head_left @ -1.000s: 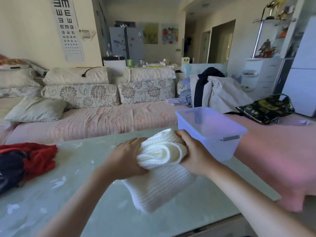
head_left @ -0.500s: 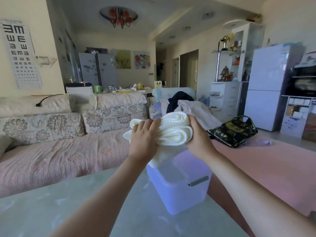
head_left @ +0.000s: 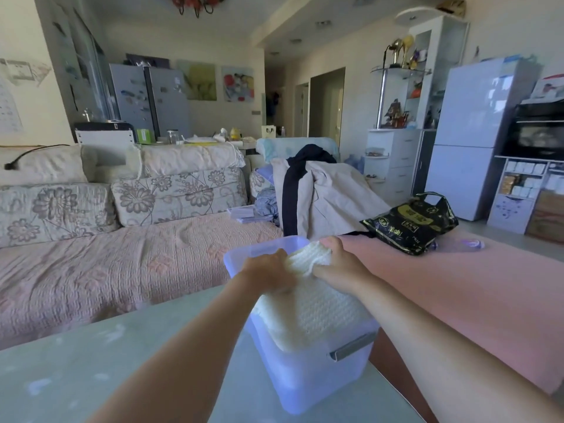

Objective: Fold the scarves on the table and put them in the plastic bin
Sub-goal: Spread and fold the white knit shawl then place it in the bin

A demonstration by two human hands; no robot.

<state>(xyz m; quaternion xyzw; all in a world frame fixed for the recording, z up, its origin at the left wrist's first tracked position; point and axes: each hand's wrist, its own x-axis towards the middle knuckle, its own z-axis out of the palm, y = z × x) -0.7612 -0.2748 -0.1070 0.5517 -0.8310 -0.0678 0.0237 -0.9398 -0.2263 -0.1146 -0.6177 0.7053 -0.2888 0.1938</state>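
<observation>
Atop the plastic bin (head_left: pixel 320 383), left hand (head_left: pixel 270 271) and right hand (head_left: pixel 338 265) clutch the folded white scarf (head_left: pixel 317 312) resting in it

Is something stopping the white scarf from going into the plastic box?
No, nothing visible blocks it. The plastic bin has no lid on. The white scarf already lies across its open top, and the left hand and right hand hold its far end. What is inside the bin beneath the scarf is hidden.

- Bare counter (head_left: pixel 91 370) lies open left of the plastic bin (head_left: pixel 308 383).
- A white scarf (head_left: pixel 320 312), left hand (head_left: pixel 268 274) and right hand (head_left: pixel 338 267) fill the bin's mouth.
- A sofa (head_left: pixel 106 270) lines the counter's far edge.
</observation>
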